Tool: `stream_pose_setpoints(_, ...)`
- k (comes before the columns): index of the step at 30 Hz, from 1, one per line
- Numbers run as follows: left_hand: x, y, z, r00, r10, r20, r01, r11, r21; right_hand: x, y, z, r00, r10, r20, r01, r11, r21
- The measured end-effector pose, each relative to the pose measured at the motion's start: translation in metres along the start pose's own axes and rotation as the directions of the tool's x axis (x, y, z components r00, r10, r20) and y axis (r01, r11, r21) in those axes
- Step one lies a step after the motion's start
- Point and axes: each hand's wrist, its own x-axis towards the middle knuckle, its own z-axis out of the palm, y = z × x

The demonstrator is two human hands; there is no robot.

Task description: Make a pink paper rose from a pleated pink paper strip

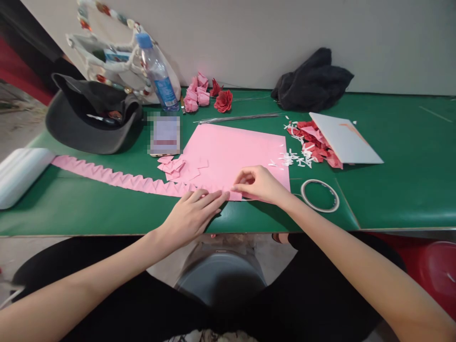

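Since the flimsy-looking pink strip (pixel 107 178) suits end-holding, right hand (pixel 261 184) pinches there; left hand (pixel 192 211) lies flat near the table's (pixel 107 218) front edge.

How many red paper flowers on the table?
2: an open red flower in front, and a second red flower just behind it, beside the pink flowers. More could be hidden.

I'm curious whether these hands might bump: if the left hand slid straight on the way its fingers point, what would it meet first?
Most likely the right hand, at its fingertips, near the end of the pink strip; depth is hard to judge.
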Motion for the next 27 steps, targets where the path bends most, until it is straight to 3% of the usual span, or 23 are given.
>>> stream_pose_setpoints(10, 0.003, 0.005, -0.005, 0.995, -0.028, 0.097, 0.021, 0.997, 0.074, 0.001, 0.002, 0.002, 1.000, -0.002, 0.002, 0.002, 0.999, -0.044)
stream_pose_setpoints(15, 0.004, 0.005, -0.004, 0.992, -0.042, 0.118, 0.034, 0.997, 0.075, -0.003, -0.002, 0.001, 0.997, -0.056, -0.050, 0.051, 0.993, -0.109)
stream_pose_setpoints(20, 0.005, 0.007, -0.004, 0.993, -0.045, 0.106, 0.039, 0.997, 0.063, -0.008, -0.001, -0.002, 0.994, -0.078, 0.081, 0.093, 0.976, -0.198)
stream_pose_setpoints(27, 0.003, 0.005, -0.004, 0.993, -0.057, 0.101, 0.056, 0.998, 0.018, 0.003, -0.008, -0.005, 0.987, -0.128, 0.100, 0.144, 0.973, -0.180)
